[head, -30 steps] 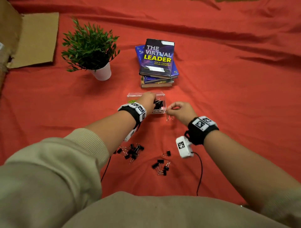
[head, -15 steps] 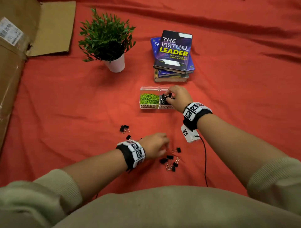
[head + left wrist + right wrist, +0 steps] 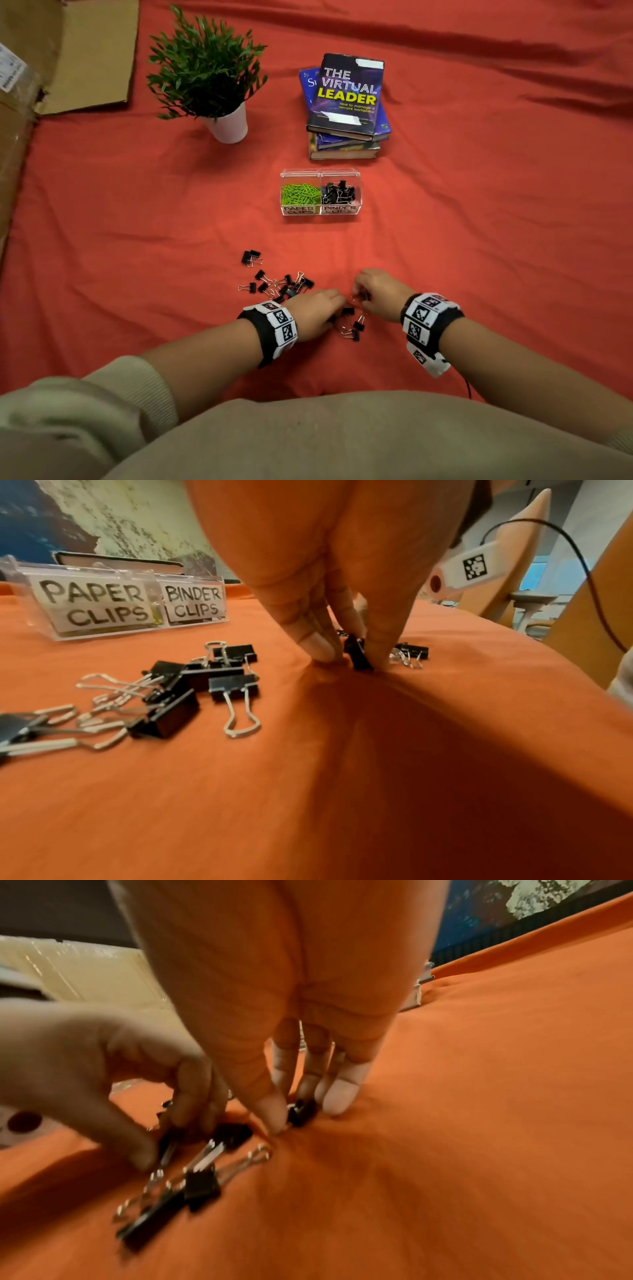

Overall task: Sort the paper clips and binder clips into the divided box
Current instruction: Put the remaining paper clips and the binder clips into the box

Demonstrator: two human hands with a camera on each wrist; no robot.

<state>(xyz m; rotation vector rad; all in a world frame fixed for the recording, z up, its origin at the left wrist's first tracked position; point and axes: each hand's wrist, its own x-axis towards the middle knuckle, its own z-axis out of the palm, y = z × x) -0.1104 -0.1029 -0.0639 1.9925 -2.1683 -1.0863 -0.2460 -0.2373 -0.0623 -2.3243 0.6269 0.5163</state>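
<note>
A: Left hand (image 3: 317,313)?
B: Lowered onto the red cloth (image 3: 479,240); one black binder clip (image 3: 358,656) is pinched between thumb and fingertips (image 3: 320,649), seen in the left wrist view.
A: Right hand (image 3: 380,294)?
B: Also down on the cloth, just beside the left. A second binder clip (image 3: 301,1112) is nipped between its thumb and fingers (image 3: 342,1093). Right wrist view is blurred, but the grasp is readable.
A: Loose clips?
B: A small cluster (image 3: 351,325) is lying between the two hands, touching the left fingers. A bigger scatter (image 3: 277,282) is spread just beyond the left wrist.
A: Divided box (image 3: 320,214)?
B: Placed farther out on the cloth, well apart from the hands. Green paper clips (image 3: 299,195) are held in the compartment labelled PAPER CLIPS, black binder clips in the one labelled BINDER CLIPS (image 3: 339,195).
A: Other stuff?
B: A potted plant (image 3: 212,75), a stack of books (image 3: 346,106) behind the box, cardboard (image 3: 89,54) at far left.
</note>
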